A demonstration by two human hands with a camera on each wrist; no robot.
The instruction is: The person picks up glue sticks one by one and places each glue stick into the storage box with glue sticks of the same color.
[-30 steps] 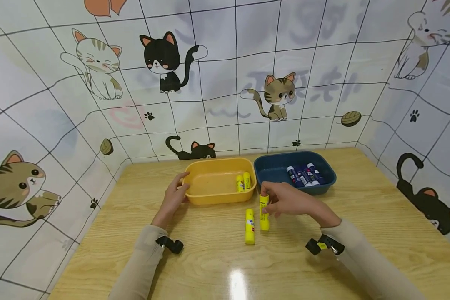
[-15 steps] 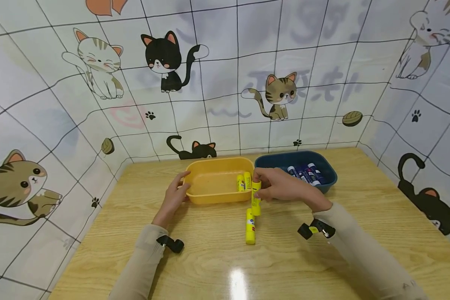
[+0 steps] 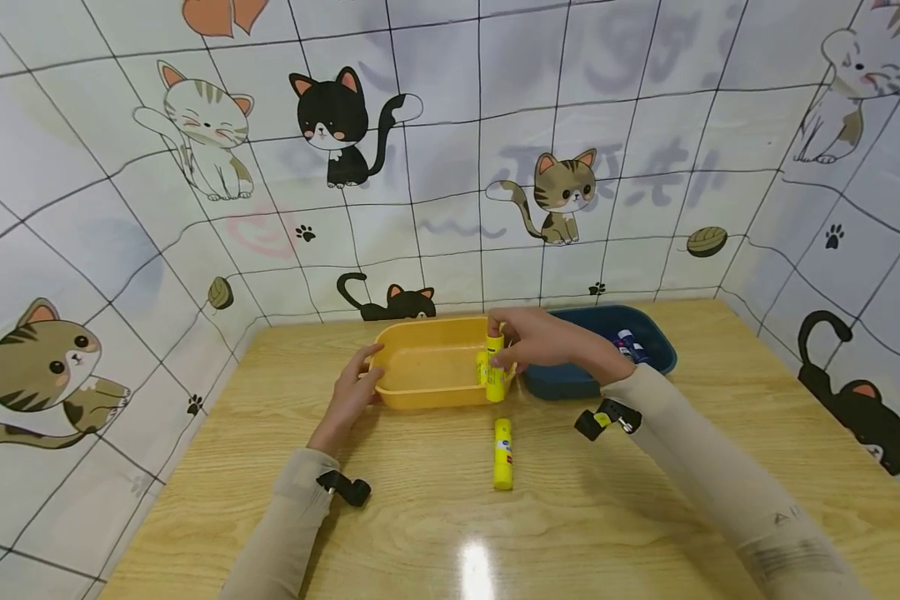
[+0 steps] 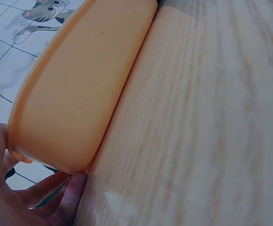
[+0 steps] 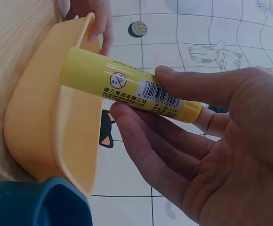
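Observation:
My right hand (image 3: 543, 337) pinches a yellow glue stick (image 3: 494, 375) between thumb and fingers, upright at the right end of a yellow plastic bin (image 3: 412, 398). Its barcode and printed label face the right wrist view. Behind it, another yellow glue stick (image 3: 482, 367) inside the bin is partly covered. At the bin's left end, my left hand (image 3: 351, 392) holds the rim and end wall; in the left wrist view its fingertips (image 4: 77, 181) meet the bin's lower corner. One more yellow glue stick (image 3: 503, 454) lies on the table in front.
Just right of the yellow bin stands a dark blue bin (image 3: 570, 385) with several purple-blue sticks (image 3: 630, 343), partly hidden by my right hand and wrist. Behind both bins rises a cat-patterned wall covering (image 3: 450, 225). The wooden table (image 3: 420, 517) spreads toward me.
My right hand has carried the glue stick left and away from me, from beside the lying stick up to the yellow bin's right end. The left hand has stayed on the bin.

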